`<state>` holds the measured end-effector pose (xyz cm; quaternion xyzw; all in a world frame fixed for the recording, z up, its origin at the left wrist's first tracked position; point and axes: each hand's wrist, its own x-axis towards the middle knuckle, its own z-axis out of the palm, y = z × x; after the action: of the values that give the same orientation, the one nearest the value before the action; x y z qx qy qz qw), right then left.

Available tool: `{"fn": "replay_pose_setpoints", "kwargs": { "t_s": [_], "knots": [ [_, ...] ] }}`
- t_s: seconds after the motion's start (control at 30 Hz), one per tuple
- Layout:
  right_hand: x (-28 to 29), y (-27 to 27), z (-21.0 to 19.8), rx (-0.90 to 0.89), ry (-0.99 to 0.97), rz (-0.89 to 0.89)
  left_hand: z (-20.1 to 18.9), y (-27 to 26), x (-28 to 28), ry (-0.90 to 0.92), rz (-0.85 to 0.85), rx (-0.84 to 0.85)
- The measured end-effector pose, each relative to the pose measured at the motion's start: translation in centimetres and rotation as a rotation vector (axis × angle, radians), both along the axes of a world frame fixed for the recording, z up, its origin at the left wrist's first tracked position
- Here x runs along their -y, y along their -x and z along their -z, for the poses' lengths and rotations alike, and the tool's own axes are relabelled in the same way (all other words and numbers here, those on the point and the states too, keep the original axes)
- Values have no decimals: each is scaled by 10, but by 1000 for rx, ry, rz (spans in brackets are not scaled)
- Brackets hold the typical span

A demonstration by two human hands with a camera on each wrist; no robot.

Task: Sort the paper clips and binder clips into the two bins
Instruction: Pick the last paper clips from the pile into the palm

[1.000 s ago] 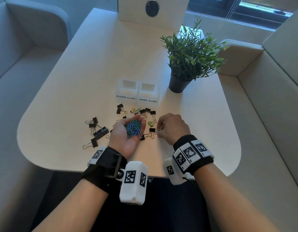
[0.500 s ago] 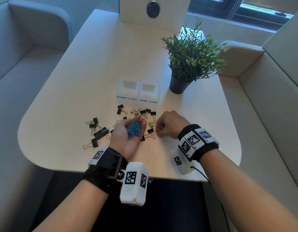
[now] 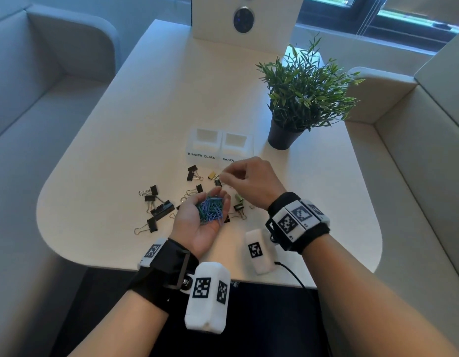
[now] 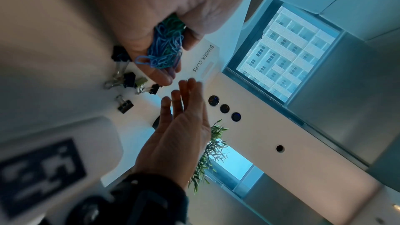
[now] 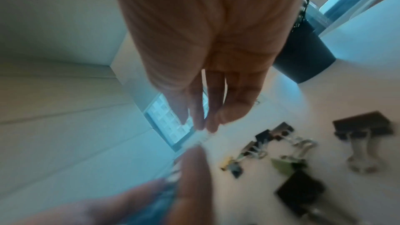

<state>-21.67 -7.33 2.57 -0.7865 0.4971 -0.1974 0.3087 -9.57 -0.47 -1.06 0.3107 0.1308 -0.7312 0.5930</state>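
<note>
My left hand [image 3: 197,233] lies palm up over the table, fingers curled round a heap of blue and green paper clips [image 3: 211,208], also seen in the left wrist view [image 4: 166,45]. My right hand [image 3: 224,176] hovers just beyond the left fingertips, in front of the bins. Its thumb and fingertips [image 5: 207,124] pinch a small pale paper clip, which is blurred. Two white bins stand side by side: "BINDER CLIPS" [image 3: 205,143] on the left, "PAPER" [image 3: 237,146] on the right. Black binder clips [image 3: 161,210] lie scattered on the table, with a yellow one [image 3: 212,175] and a green one [image 3: 239,199].
A potted plant [image 3: 300,99] in a dark pot [image 3: 285,139] stands right of the bins. A white panel with round buttons [image 3: 242,18] rises at the table's far end. Grey sofa seats flank the table [image 3: 120,124] on both sides.
My right hand has lifted off the table near its front and moved forward and up, to just above the left fingertips. The left hand has stayed put with its heap of clips.
</note>
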Motion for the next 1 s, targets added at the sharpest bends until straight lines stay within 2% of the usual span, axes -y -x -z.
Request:
{"fn": "replay_pose_setpoints", "kwargs": {
  "t_s": [0.07, 0.13, 0.2, 0.37, 0.5, 0.67, 0.77, 1.0],
  "knots": [
    [10, -3, 10, -153, 85, -16, 1, -8, -1, -9, -24, -8],
    [11, -6, 20, -359, 112, -129, 0, -15, -2, -9, -46, 3],
    [7, -5, 26, -439, 128, -175, -3, -21, -3, -4, -50, 22],
    [-3, 9, 28, -425, 117, -189, -5, -27, -4, 19, -50, 25],
    [5, 9, 20, -333, 108, -86, -5, -26, -6, 29, -52, 10],
    [15, -7, 19, -497, 67, -26, -7, -25, -8, 24, -56, 13],
    [14, -11, 24, -528, 53, -13, -5, -26, -9, 25, -58, 20],
    [21, -19, 28, -412, -36, 77, -2, -30, -9, 29, -58, 32]
  ]
}}
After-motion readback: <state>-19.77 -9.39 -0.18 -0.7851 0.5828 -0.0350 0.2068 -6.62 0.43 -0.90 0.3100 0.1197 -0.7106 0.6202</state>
